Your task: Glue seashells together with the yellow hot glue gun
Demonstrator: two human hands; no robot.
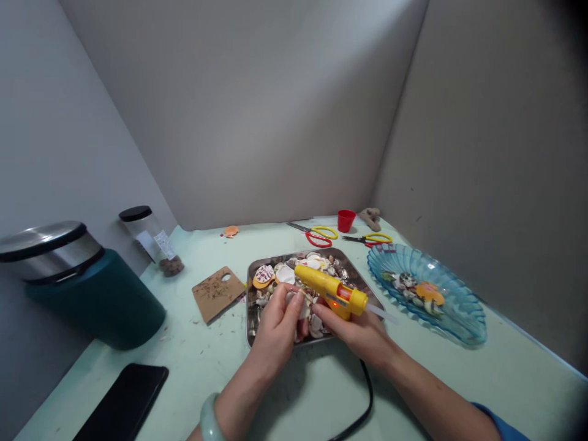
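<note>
My right hand (353,331) grips a yellow and orange glue gun (331,288) by its handle, nozzle pointing left over a metal tray (250,318) full of seashells (316,263). A clear glue stick pokes out of the gun's back end. My left hand (278,324) is closed in a pinch on a small shell (304,306) held just under the gun's body. A black cord (367,392) runs from the gun toward me. A pale bangle sits on my left wrist.
A blue glass dish (459,318) with a few shells lies to the right. Two scissors (321,236), a red cup (346,220), a brown board (215,293), a jar (151,239), a teal bin (92,294) and a black phone (124,401) surround the tray.
</note>
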